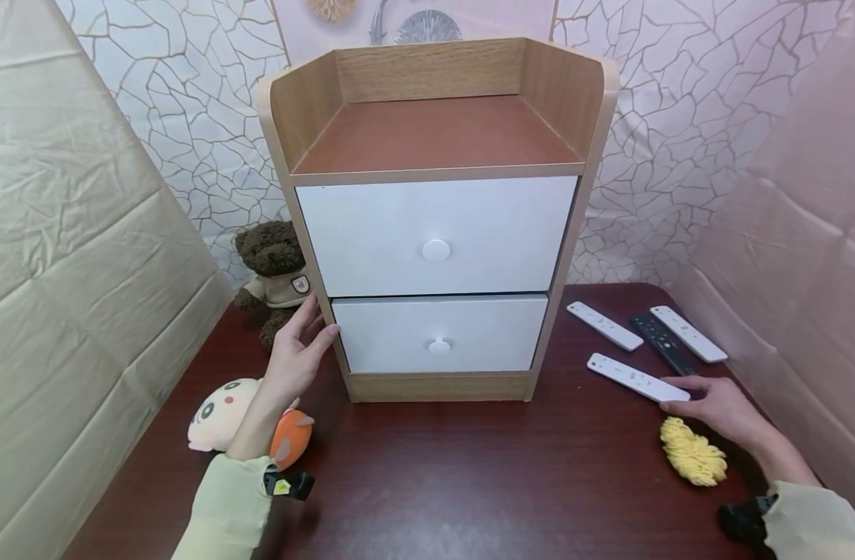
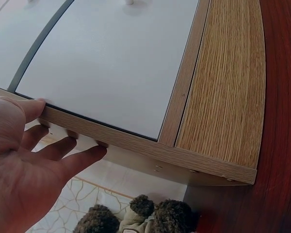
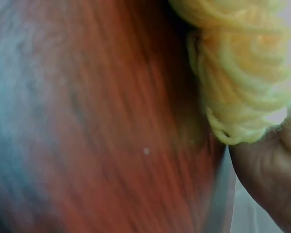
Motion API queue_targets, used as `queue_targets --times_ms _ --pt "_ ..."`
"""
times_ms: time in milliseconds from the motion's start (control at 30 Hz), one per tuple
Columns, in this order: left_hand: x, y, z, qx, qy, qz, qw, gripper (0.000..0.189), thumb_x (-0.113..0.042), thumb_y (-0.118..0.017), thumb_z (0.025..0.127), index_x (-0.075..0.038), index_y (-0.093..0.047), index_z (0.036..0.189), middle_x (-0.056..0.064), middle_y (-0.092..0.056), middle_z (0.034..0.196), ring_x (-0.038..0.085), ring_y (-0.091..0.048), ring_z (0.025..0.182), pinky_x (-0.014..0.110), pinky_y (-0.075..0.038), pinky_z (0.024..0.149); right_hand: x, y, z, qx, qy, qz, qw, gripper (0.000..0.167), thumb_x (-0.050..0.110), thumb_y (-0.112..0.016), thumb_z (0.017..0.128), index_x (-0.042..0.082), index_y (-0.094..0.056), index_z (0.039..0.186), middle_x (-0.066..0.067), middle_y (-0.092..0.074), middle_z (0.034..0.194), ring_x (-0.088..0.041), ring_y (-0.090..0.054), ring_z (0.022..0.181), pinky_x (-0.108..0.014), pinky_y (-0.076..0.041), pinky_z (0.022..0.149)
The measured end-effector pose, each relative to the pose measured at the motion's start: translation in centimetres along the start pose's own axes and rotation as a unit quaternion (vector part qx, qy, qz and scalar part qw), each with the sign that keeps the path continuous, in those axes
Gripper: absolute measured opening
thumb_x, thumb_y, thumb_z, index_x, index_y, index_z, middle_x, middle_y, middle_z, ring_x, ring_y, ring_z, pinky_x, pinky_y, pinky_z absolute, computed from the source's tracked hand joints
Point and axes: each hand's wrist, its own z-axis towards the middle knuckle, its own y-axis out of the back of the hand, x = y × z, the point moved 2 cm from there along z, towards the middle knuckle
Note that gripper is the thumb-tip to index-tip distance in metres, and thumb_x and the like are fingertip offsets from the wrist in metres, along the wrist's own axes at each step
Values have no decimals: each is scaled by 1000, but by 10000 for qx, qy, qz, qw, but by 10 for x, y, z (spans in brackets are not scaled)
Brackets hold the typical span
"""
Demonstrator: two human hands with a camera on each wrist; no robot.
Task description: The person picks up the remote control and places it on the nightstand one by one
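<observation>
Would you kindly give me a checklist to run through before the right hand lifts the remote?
1. Grip: ok; the right hand pinches the nearest white remote by its near end.
2. Cabinet steadied: ok; the left hand holds its left edge.
3. Drawers shut: ok; the upper drawer and lower drawer both look closed.
4. A hand free for the knobs: not ok; both are occupied.
5. Right hand clear of the yellow yarn bundle: cannot tell; they overlap in the right wrist view.
</observation>
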Motion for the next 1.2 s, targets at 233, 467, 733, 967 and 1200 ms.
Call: queue_targets --times_ms 233,467,733,967,1200 --pt "-1 0 1 25 -86 72 9999 69 -7 -60 105 -3 -22 163 18 -31 163 37 -36 147 42 -41 110 -4 2 0 -238 -184 58 9995 67 42 -81 90 -7 -65 132 -38 -60 127 -49 -57 116 -29 -47 76" --pt "-2 0 2 36 -107 95 9999 69 -7 -59 105 -3 -23 163 17 -31 164 38 -36 146 43 -41 110 -8 3 -2 -662 -186 262 9973 61 38 -82 89 -7 -68 128 -32 -68 114 -17 -57 96 -19 -40 68" --pt "-1 1 1 53 -146 112 9998 68 -6 -59 105 -3 -23 163 17 -31 163 39 -37 146 34 -44 108 0 11 -2 -1263 -97 528 9905 60 38 -82 88 -7 -69 126 -35 -66 115 4 -47 83 -16 -40 65" --pt "-1 1 0 60 -60 151 9998 69 -9 -59 106 -4 -22 163 16 -29 164 37 -35 147 43 -41 110 16 23 -2 -1806 -117 661 9813 59 36 -83 88 -6 -69 126 -40 -62 119 4 -45 83 -18 -39 65" --pt "0 0 0 46 -37 159 9999 70 -10 -60 105 -4 -21 163 15 -28 165 37 -36 147 46 -40 111 41 37 -5 -2082 -105 1100 9718 55 33 -84 88 -2 -70 128 -12 -72 105 1 -49 79 -17 -42 62"
